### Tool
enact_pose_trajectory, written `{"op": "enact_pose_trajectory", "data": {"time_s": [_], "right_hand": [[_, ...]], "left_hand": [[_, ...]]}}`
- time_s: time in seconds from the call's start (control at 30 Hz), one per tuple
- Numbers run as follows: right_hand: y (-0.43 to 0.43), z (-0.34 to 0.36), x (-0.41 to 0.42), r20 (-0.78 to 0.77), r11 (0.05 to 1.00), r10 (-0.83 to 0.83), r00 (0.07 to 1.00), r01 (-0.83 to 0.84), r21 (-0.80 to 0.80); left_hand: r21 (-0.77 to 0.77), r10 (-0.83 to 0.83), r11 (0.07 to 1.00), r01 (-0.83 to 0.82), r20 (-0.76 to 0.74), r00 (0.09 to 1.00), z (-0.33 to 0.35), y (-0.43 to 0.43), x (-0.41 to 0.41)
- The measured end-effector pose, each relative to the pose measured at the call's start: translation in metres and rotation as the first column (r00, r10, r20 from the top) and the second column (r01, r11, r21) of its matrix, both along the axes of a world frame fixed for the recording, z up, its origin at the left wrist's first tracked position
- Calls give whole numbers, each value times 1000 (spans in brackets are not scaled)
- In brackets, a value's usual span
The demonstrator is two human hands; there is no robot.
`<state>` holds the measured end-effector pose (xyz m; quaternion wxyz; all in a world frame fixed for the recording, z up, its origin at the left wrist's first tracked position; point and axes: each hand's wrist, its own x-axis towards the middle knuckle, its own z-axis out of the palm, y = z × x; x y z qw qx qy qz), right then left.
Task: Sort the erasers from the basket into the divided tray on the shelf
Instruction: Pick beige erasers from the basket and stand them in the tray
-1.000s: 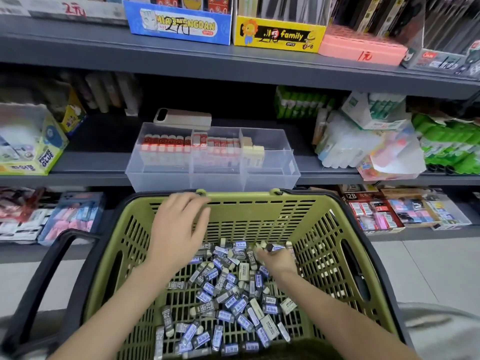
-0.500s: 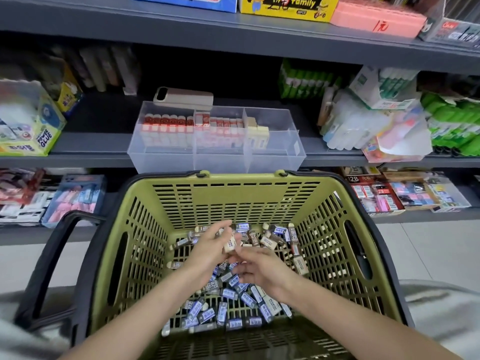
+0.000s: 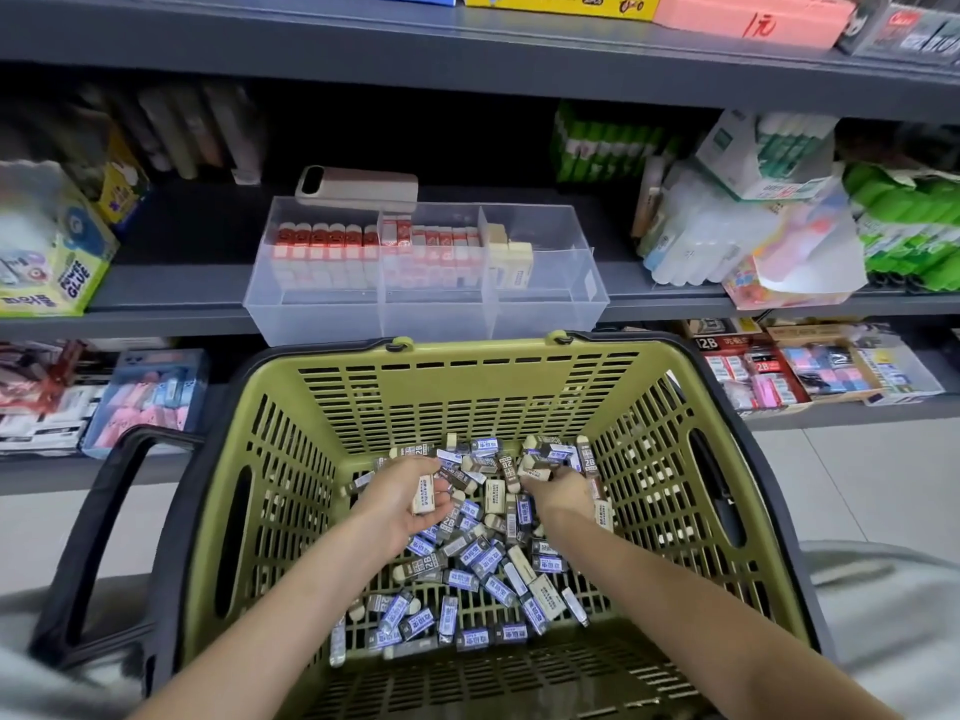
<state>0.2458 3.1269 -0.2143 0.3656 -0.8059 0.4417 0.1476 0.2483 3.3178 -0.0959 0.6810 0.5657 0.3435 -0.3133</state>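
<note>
A green basket (image 3: 291, 491) with black handles holds a heap of small erasers (image 3: 483, 569) in blue, brown and cream sleeves. My left hand (image 3: 400, 498) is cupped palm up over the heap, with a cream eraser (image 3: 425, 495) lying in it. My right hand (image 3: 558, 493) is down among the erasers at the far right of the pile, fingers curled on a cream eraser (image 3: 535, 472). The clear divided tray (image 3: 550, 314) stands on the middle shelf: red-and-white erasers fill its left and middle compartments, a few cream ones stand in the right one.
A phone (image 3: 358, 188) lies behind the tray. Glue boxes (image 3: 52, 262) sit on the shelf to the left, green glue sticks (image 3: 904, 236) and plastic packs to the right. The lower shelf holds eraser packs (image 3: 769, 371). The shelf board above overhangs the tray.
My left hand came down from the basket's far rim into the pile and now holds a cream eraser palm up. My right hand has shifted right and away from the left.
</note>
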Motion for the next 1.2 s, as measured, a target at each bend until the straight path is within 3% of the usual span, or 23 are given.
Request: {"op": "enact_pose_trajectory", "data": {"time_s": [0.13,0.27,0.4,0.47,0.53,0.63,0.7,0.73,0.77,0.83,0.87,0.9,0.93,0.97,1.1,1.13,1.2], "right_hand": [[1,0,4,48,945,252,966,-236,-226],[-6,10,8,59,915,370,927,-352,-199],[-8,24,1,191,965,259,947,-261,-16],[1,38,-3,213,977,8,977,-52,204],[19,59,-8,175,860,-181,968,70,506],[48,78,-21,240,600,-104,965,-132,789],[57,82,-24,330,484,13,944,-295,824],[56,81,-22,379,502,109,919,-380,777],[51,79,-17,419,581,236,877,-473,663],[35,68,-2,355,728,562,747,-651,215],[26,62,4,199,660,741,642,-750,-41],[19,55,9,0,512,853,522,-837,-194],[15,48,12,-166,374,893,418,-895,-241],[13,41,14,-257,294,901,350,-927,-231],[23,28,22,-371,87,907,200,-950,-299],[24,27,23,-360,68,913,194,-940,-334],[22,30,24,-259,146,932,254,-916,-373]], "left_hand": [[6,-16,1000,16,-23,1000,-4,-1,0],[-2,-20,1000,20,-42,999,-4,-1,0],[-31,-37,999,36,-45,998,-7,0,-2],[-42,-39,998,38,-43,998,-8,-1,-3],[-47,-24,999,23,-29,999,-10,-2,-3],[-127,-26,992,23,-17,1000,-11,-4,-4],[-192,40,981,-40,-8,999,-10,-6,-6],[-187,85,979,-84,-3,996,-10,-6,-6],[-156,126,980,-124,3,992,-11,-6,-6],[-79,198,977,-197,7,980,-14,-1,-3],[-49,224,973,-224,5,975,-15,2,-1],[-23,234,972,-234,2,972,-15,5,1],[6,224,975,-224,-5,975,-16,7,2],[36,199,979,-198,-12,980,-16,8,3],[101,97,990,-95,-15,995,-20,10,3],[95,64,994,-61,-20,998,-22,10,2],[74,20,997,-16,-47,999,-26,9,-1]]}}
